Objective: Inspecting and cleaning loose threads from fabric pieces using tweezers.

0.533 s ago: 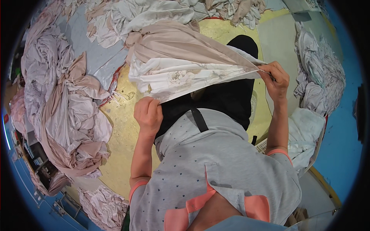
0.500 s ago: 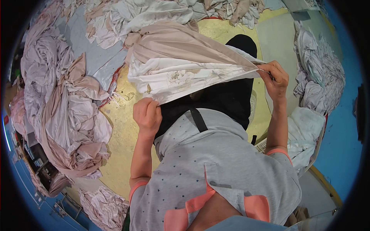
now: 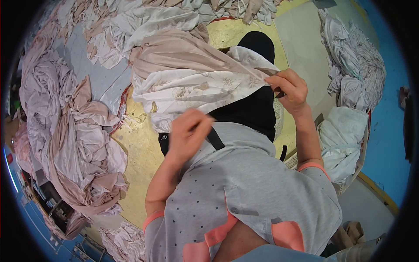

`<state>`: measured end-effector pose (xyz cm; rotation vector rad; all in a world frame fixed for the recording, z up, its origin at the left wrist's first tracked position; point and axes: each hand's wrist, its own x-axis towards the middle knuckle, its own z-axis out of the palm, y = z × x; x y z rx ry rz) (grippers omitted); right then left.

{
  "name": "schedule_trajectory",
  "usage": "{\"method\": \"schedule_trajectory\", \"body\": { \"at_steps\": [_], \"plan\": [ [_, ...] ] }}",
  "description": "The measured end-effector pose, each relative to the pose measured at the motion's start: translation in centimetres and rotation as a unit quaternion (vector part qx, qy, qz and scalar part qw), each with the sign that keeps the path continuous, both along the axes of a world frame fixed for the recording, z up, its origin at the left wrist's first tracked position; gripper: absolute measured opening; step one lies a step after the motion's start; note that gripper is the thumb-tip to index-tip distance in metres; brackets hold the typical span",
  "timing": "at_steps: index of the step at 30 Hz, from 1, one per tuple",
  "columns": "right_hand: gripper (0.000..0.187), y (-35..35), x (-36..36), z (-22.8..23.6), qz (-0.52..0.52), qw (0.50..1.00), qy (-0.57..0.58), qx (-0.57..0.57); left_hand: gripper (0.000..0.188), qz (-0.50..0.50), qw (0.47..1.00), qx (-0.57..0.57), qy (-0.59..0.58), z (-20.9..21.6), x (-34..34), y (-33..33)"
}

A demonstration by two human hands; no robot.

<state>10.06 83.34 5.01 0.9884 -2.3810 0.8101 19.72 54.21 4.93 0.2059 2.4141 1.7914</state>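
While right hand [image 3: 291, 91] pinches floral cloth [image 3: 192, 89], left hand [image 3: 187, 134] blurred, grip unclear, yellow floor [image 3: 136, 183], fabric heaps [image 3: 83, 148].

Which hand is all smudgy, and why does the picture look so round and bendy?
In the head view, the left hand is blurry, while the right hand, pinching the flowery cloth, looks sharper; in that same head view, a wide fisheye lens makes the round shape with black corners, and a light strip glows at the far left.
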Motion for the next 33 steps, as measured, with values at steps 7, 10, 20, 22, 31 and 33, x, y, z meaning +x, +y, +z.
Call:
{"method": "schedule_trajectory", "body": {
  "at_steps": [7, 10, 20, 22, 31, 33],
  "plan": [
    [0.028, -0.7, 1.9, -0.4, 0.006, 1.0, 0.011, 0.011, 0.037, -0.006, 0.757, 0.467, -0.457, -1.7, -5.1, 9.9],
    [0.029, -0.8, 2.9, -1.2, -0.006, 1.0, 0.001, 0.007, 0.03, 0.054, 0.757, 0.454, -0.467, -2.3, -5.8, 10.4],
    [0.026, -1.1, 5.7, -2.7, -0.054, 0.943, -0.276, -0.179, 0.019, 0.103, 0.8, 0.435, -0.399, -4.1, -5.1, 10.3],
    [0.026, -1.3, 6.0, -3.1, -0.1, 0.86, -0.411, -0.286, 0.018, 0.109, 0.814, 0.423, -0.382, -3.9, -4.9, 10.5],
    [0.006, -2.1, 5.0, -3.1, -0.114, 0.918, -0.322, -0.201, 0.017, 0.115, 0.851, 0.389, -0.333, -4.0, -4.4, 10.7],
    [0.007, -2.2, 4.9, -3.1, -0.123, 0.922, -0.307, -0.204, 0.015, 0.111, 0.849, 0.397, -0.33, -3.9, -4.5, 10.7]
  ]
}}
